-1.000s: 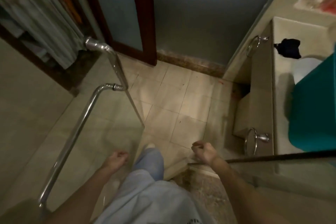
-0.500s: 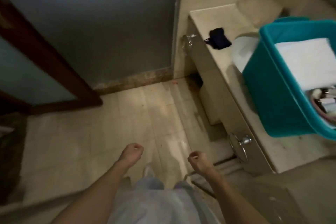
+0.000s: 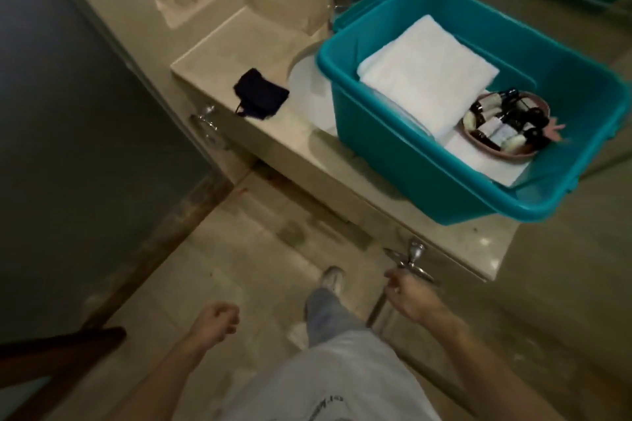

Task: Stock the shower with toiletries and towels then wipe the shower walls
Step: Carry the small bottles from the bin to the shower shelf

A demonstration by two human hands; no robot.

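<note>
Tub (image 3: 393,161) on worktop (image 3: 239,44), holding folded towel (image 3: 427,75) and bowl (image 3: 502,155) of small bottles (image 3: 496,133). Left grip (image 3: 215,319) fisted, empty; right grip (image 3: 408,294) loosely curled, empty, beside towel ring (image 3: 413,260).

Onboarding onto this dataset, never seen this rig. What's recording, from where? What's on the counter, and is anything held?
There is no robot here. A person works with bare hands, and all the pictures come from one wide-angle camera worn on their head. It looks forward and down, so you see their own arms and legs from above.

On the vanity counter sits a teal tub, partly over the sink basin. Inside the tub are a folded white towel and a bowl of small toiletry bottles. A dark cloth lies on the counter beside the basin.

Nothing is held. The left hand is curled and empty. The right hand is relaxed, close to a towel ring on the counter's front. I cannot tell whether it touches the ring.
</note>
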